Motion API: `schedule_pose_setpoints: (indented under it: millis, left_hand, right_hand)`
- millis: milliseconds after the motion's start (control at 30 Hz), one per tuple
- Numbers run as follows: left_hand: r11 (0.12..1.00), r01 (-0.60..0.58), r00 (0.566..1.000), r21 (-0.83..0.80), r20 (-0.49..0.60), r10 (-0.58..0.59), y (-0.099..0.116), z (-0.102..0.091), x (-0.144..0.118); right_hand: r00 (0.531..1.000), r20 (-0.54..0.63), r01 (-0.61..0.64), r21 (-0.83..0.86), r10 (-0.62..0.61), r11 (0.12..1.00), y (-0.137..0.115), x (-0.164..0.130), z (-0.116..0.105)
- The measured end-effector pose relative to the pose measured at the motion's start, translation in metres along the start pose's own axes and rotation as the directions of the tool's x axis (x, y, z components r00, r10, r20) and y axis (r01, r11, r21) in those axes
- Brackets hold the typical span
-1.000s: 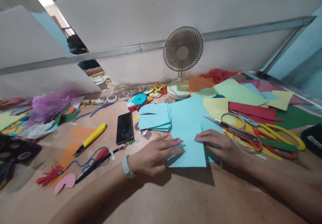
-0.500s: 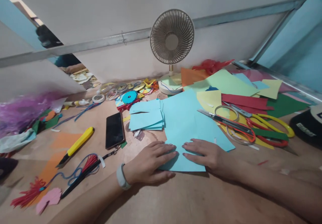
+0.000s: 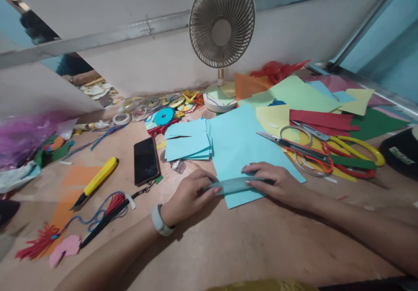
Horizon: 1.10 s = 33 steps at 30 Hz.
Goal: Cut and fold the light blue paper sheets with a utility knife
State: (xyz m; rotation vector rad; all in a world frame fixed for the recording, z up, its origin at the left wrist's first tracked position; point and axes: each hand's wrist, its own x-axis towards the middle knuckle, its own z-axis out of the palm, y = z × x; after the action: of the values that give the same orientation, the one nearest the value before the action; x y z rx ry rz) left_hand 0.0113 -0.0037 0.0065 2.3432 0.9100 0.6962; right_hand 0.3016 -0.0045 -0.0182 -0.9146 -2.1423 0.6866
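My left hand point(image 3: 192, 191) pinches one end of a narrow, shaded blue paper strip point(image 3: 233, 185), its thumb and fingers closed on it. At the strip's other end my right hand point(image 3: 277, 182) grips it with bent fingers. The strip bows slightly between my hands; whether it is a folded edge or a separate piece I cannot tell. Under it lie light blue sheets point(image 3: 241, 138), flat on the table. A stack of smaller cut blue pieces point(image 3: 189, 145) sits to their left. Near my right hand, a dark-handled cutter point(image 3: 294, 147) rests across the sheets.
A phone point(image 3: 146, 160) and a yellow cutter point(image 3: 98, 182) lie left. Yellow-handled scissors point(image 3: 355, 149), red-handled scissors point(image 3: 349, 169) and tape rolls point(image 3: 295, 135) are on the right. Behind stands a fan point(image 3: 222, 29) among coloured papers point(image 3: 294, 97). A black cap point(image 3: 400, 156) sits far right.
My hands have gone from lying flat on the blue paper to gripping the strip by its ends. The near corner of the blue paper has shifted right. The view has tilted down.
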Motion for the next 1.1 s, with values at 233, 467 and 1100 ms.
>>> schedule_pose_setpoints:
  millis: [233, 467, 1100]
  left_hand:
    - [0.973, 0.215, 0.974, 0.084, -0.084, -0.208, -0.008, 0.001, 0.013]
    - [0.951, 0.206, 0.978, 0.230, -0.065, -0.197, -0.011, 0.002, 0.017]
    - [0.893, -0.044, 0.979, 0.447, -0.160, 0.128, -0.008, 0.003, 0.013]
  right_hand:
    - [0.988, -0.143, -0.092, -0.221, 0.061, 0.971, 0.003, 0.000, 0.007]
    - [0.988, -0.155, -0.054, -0.393, -0.008, 0.918, 0.009, 0.006, 0.010]
    - [0.989, -0.149, -0.072, -0.473, 0.000, 0.878, 0.010, 0.012, 0.011]
